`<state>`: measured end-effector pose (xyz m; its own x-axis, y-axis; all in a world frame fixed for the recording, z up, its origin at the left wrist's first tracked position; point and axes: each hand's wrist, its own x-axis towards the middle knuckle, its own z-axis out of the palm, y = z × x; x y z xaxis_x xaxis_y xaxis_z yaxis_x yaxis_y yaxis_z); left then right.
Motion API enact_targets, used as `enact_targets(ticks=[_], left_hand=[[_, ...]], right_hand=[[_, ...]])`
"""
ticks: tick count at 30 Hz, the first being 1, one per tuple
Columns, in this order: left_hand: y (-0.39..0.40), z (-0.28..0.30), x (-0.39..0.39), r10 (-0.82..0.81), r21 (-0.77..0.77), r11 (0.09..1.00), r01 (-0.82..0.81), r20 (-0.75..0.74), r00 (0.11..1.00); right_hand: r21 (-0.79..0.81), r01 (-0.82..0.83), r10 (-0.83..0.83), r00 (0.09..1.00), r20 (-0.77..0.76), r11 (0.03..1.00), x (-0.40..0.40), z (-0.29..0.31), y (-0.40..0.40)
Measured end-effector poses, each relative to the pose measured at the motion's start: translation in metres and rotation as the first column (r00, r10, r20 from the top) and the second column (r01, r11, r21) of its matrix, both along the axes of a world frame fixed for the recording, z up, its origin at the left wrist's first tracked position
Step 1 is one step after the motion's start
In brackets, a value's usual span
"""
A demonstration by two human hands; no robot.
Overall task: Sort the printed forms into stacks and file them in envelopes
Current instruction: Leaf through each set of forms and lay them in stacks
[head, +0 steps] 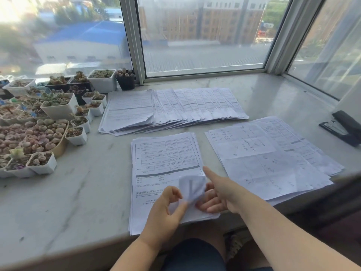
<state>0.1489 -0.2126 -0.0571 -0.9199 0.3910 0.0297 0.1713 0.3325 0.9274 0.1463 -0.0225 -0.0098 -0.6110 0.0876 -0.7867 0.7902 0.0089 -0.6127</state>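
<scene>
Pale marble windowsill (82, 192) under a corner window (203, 36); rooftops and a brick block outside. Left side crowded with small potted succulents (39, 122). Black stapler (343, 128) at the far right, near the wall. Fanned row of printed forms (175, 108) lies at the back, just below the window frame. A looser pile with handwritten sheets (267, 155) sits right of centre, reaching the front edge. Bare stone shows between the plants and the papers. Near stack of forms (166, 159) lies centre front, its bottom overhanging the sill edge. Left hand (166, 212) pinches the curled-up lower right corner of this stack's top sheet. Right hand (216, 192) rests on the stack's right edge, forefinger extended, other fingers tucked under the lifted corner.
</scene>
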Motion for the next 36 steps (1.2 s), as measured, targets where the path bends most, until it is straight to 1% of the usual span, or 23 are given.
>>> enact_targets(ticks=[1, 2, 3, 5, 6, 7, 8, 9, 10, 12, 14, 15, 17, 20, 22, 24, 26, 27, 29, 30, 31, 33, 36], left_hand=[[-0.001, 0.001, 0.001, -0.065, 0.005, 0.998, 0.065, 0.05, 0.997], [-0.002, 0.002, 0.001, -0.117, -0.006, 0.993, 0.118, 0.086, 0.989], [-0.003, 0.003, 0.0, -0.149, -0.026, 0.988, 0.152, 0.101, 0.984], [-0.005, 0.008, -0.002, -0.172, -0.038, 0.984, 0.175, 0.078, 0.982], [-0.006, 0.012, -0.003, -0.166, -0.035, 0.985, 0.168, 0.04, 0.985], [-0.007, 0.016, -0.006, -0.141, -0.03, 0.99, 0.14, -0.023, 0.99], [-0.008, 0.022, -0.01, -0.095, -0.014, 0.995, 0.094, -0.102, 0.99], [-0.01, 0.029, -0.015, -0.033, 0.017, 0.999, 0.037, -0.184, 0.982], [-0.011, 0.037, -0.022, 0.035, 0.059, 0.998, -0.02, -0.257, 0.966], [-0.013, 0.054, -0.039, 0.16, 0.139, 0.983, -0.117, -0.354, 0.921], [-0.014, 0.067, -0.061, 0.235, 0.178, 0.968, -0.177, -0.39, 0.89], [-0.015, 0.07, -0.073, 0.255, 0.179, 0.964, -0.198, -0.394, 0.883], [-0.017, 0.071, -0.1, 0.27, 0.128, 0.963, -0.239, -0.404, 0.874], [-0.019, 0.064, -0.149, 0.273, 0.001, 0.953, -0.303, -0.432, 0.859], [-0.013, 0.06, -0.185, 0.259, -0.067, 0.945, -0.32, -0.442, 0.859], [-0.002, 0.054, -0.222, 0.218, -0.154, 0.938, -0.312, -0.439, 0.871], [0.011, 0.044, -0.261, 0.177, -0.277, 0.91, -0.309, -0.414, 0.893], [0.015, 0.038, -0.279, 0.141, -0.37, 0.879, -0.301, -0.402, 0.905], [0.02, 0.021, -0.311, 0.036, -0.578, 0.78, -0.241, -0.342, 0.939], [0.021, 0.013, -0.323, -0.005, -0.643, 0.74, -0.196, -0.296, 0.955], [0.021, 0.006, -0.332, -0.027, -0.667, 0.728, -0.158, -0.258, 0.966], [0.019, -0.006, -0.341, -0.011, -0.614, 0.776, -0.146, -0.245, 0.969], [0.012, -0.02, -0.341, 0.055, -0.485, 0.842, -0.234, -0.355, 0.933]], right_hand=[[0.021, 0.014, -0.014, 1.0, 0.011, 1.0, -0.001, -0.004, -0.003], [0.084, 0.007, -0.007, 1.0, -0.009, 0.996, -0.002, -0.006, -0.007], [0.18, -0.038, 0.047, 0.998, -0.045, 0.983, -0.002, -0.008, -0.011], [0.43, -0.188, 0.254, 0.962, -0.1, 0.883, -0.001, -0.006, -0.014], [0.511, -0.221, 0.333, 0.933, -0.137, 0.831, -0.001, -0.003, -0.014], [0.526, -0.209, 0.354, 0.915, -0.192, 0.824, -0.001, 0.003, -0.01], [0.484, -0.164, 0.323, 0.908, -0.267, 0.86, -0.001, 0.011, -0.004], [0.397, -0.095, 0.244, 0.906, -0.346, 0.913, -0.002, 0.018, 0.006], [0.295, -0.011, 0.137, 0.901, -0.411, 0.955, -0.004, 0.028, 0.018], [0.118, 0.171, -0.094, 0.871, -0.483, 0.978, -0.014, 0.046, 0.042], [-0.06, 0.361, -0.339, 0.787, -0.516, 0.931, -0.028, 0.059, 0.063], [-0.148, 0.427, -0.437, 0.731, -0.525, 0.892, -0.038, 0.065, 0.071], [-0.308, 0.503, -0.585, 0.617, -0.526, 0.807, -0.058, 0.076, 0.083], [-0.465, 0.568, -0.732, 0.484, -0.479, 0.679, -0.096, 0.084, 0.101], [-0.52, 0.574, -0.774, 0.452, -0.443, 0.633, -0.128, 0.083, 0.111], [-0.529, 0.567, -0.775, 0.47, -0.422, 0.632, -0.16, 0.08, 0.113], [-0.535, 0.557, -0.771, 0.499, -0.395, 0.635, -0.194, 0.072, 0.111], [-0.543, 0.542, -0.763, 0.519, -0.385, 0.642, -0.21, 0.069, 0.108], [-0.564, 0.491, -0.733, 0.576, -0.362, 0.664, -0.241, 0.059, 0.099], [-0.583, 0.459, -0.716, 0.606, -0.346, 0.67, -0.255, 0.052, 0.093], [-0.601, 0.432, -0.701, 0.633, -0.329, 0.673, -0.27, 0.045, 0.087], [-0.622, 0.375, -0.654, 0.692, -0.305, 0.687, -0.296, 0.029, 0.073], [-0.586, 0.316, -0.558, 0.777, -0.291, 0.746, -0.326, 0.006, 0.056]])
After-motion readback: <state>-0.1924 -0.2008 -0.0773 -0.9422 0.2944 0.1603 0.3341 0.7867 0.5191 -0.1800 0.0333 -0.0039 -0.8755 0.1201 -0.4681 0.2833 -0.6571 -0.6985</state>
